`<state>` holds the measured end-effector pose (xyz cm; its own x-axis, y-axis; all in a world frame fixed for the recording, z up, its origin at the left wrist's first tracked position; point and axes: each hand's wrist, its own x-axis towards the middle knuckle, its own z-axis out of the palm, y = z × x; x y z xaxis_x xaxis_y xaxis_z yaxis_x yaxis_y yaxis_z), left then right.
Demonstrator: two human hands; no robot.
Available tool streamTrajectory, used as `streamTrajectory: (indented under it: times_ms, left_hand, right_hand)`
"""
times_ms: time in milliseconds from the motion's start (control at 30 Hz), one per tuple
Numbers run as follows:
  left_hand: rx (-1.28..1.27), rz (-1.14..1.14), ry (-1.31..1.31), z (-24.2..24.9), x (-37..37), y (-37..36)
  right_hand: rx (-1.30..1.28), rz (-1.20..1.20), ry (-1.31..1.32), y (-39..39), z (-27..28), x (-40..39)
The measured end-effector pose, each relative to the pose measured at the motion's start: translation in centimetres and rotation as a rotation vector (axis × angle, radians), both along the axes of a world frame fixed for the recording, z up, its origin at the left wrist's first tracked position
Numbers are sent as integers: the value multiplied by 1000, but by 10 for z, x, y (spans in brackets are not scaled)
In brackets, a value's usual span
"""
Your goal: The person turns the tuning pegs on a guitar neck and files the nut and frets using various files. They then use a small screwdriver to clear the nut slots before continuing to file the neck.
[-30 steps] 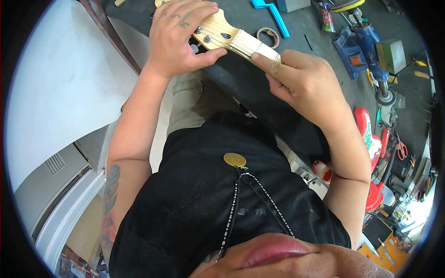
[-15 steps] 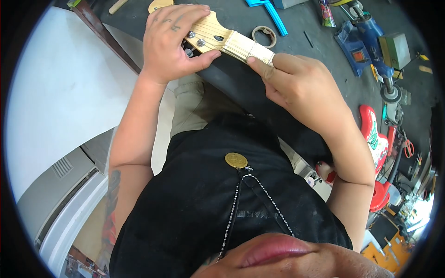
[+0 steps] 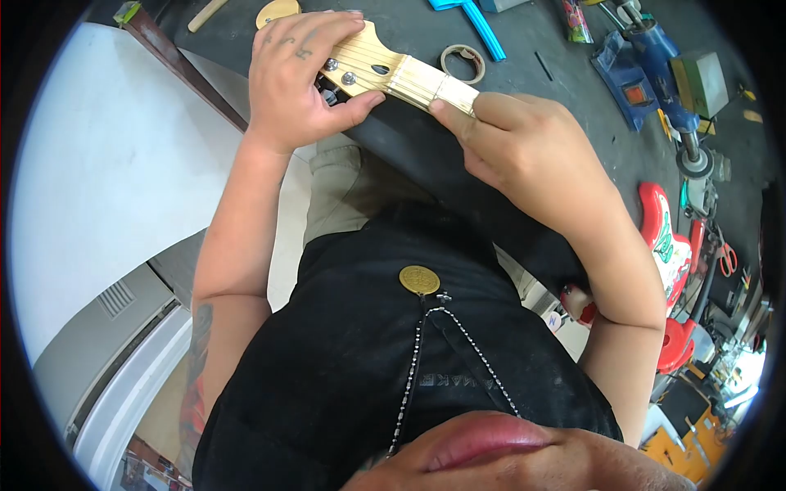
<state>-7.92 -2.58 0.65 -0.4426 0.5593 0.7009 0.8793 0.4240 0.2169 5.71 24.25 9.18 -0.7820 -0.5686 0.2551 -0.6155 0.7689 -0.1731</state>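
A pale wooden guitar headstock [image 3: 348, 59] with metal tuning pegs lies at the top of the view. My left hand [image 3: 295, 82] is wrapped over its far left part, fingers across the top and thumb along the near edge. Strings run from the pegs over the nut onto the guitar neck [image 3: 430, 84]. My right hand [image 3: 524, 147] grips the neck just past the nut, one fingertip pressed on the strings at the near edge. Most of its other fingers are curled, and the neck beyond is hidden beneath that hand.
On the dark bench [image 3: 524, 90], a tape roll [image 3: 463, 64] lies beside the neck. A blue tool [image 3: 483, 29] is behind it. At right are a blue vise-like machine [image 3: 647, 78], a red and white guitar-shaped object [image 3: 667, 245] and scissors [image 3: 727, 258]. A wooden stick [image 3: 206, 15] lies top left.
The view has shifted slightly, so the headstock, neck and both hands appear a little farther left. Both hands keep the same hold.
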Motion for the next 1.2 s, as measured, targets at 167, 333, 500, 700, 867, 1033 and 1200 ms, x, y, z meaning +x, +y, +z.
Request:
streamTrajectory:
  times_ms: [167, 333, 500, 700, 867, 1033, 1200]
  left_hand:
    - [-4, -3, 9, -3, 0, 0]
    - [11, 0, 42, -5, -1, -1]
    - [3, 1, 6, -5, -1, -2]
    - [-16, 27, -4, -5, 2, -5]
    - [58, -6, 6, -9, -2, -2]
    - [42, -29, -5, -12, -4, -5]
    - [23, 0, 35, -19, -7, -7]
  right_hand:
    - [37, 19, 49, -4, -4, -8]
    - [42, 9, -1, -3, -3, -3]
    - [32, 10, 8, 0, 0, 0]
    - [20, -9, -14, -3, -5, -8]
    - [-402, -70, 164, 11, 3, -12]
    - [-383, -225, 192, 44, 33, -19]
    - [-576, -480, 335, 90, 119, 8]
